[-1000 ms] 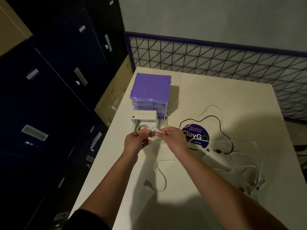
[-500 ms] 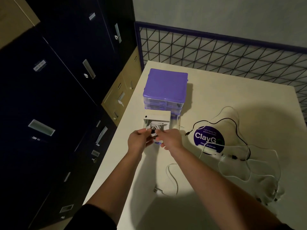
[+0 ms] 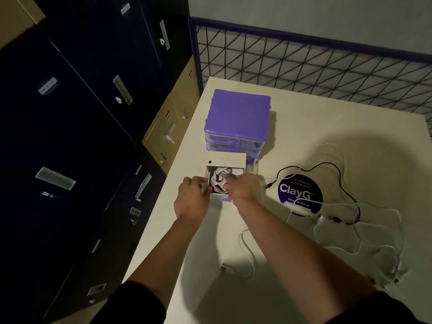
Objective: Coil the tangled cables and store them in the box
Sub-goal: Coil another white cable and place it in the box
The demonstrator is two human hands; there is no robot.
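A small white box (image 3: 226, 160) stands open on the table in front of a purple drawer unit. Coiled white cable (image 3: 218, 178) lies inside it. My left hand (image 3: 192, 199) grips the box's left edge. My right hand (image 3: 243, 188) reaches over the box, fingers on the coiled cable inside. A loose white cable (image 3: 247, 251) trails across the table below my right forearm. Tangled white cables (image 3: 374, 232) and a black cable (image 3: 336, 181) lie spread to the right.
The purple drawer unit (image 3: 237, 113) stands behind the box. A round purple sticker (image 3: 300, 190) lies on the white table (image 3: 327, 122). Dark filing cabinets (image 3: 70, 136) run along the left; a wire grid fence (image 3: 315, 64) borders the far edge.
Both hands moved forward from above the table to the box, pushing the coiled white cable down into it. The view shifted left and closer.
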